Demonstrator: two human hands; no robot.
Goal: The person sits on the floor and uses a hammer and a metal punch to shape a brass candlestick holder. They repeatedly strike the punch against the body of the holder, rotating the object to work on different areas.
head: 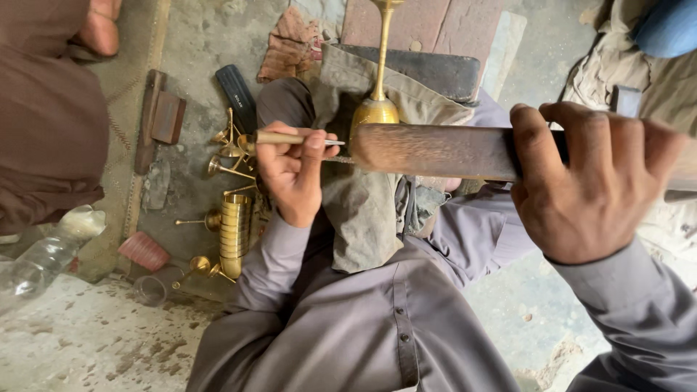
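Head view: left fingers (308, 145) pinch a brass-handled tool (279, 138); right fingers (573, 138) grip a dark wooden bat (435, 151).

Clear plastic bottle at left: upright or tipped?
Tipped. The bottle lies on its side on the floor, long axis slanting, beside the red cup.

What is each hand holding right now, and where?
Left hand pinches a thin tool at mid-shaft; right hand grips the wooden bar near its right end.
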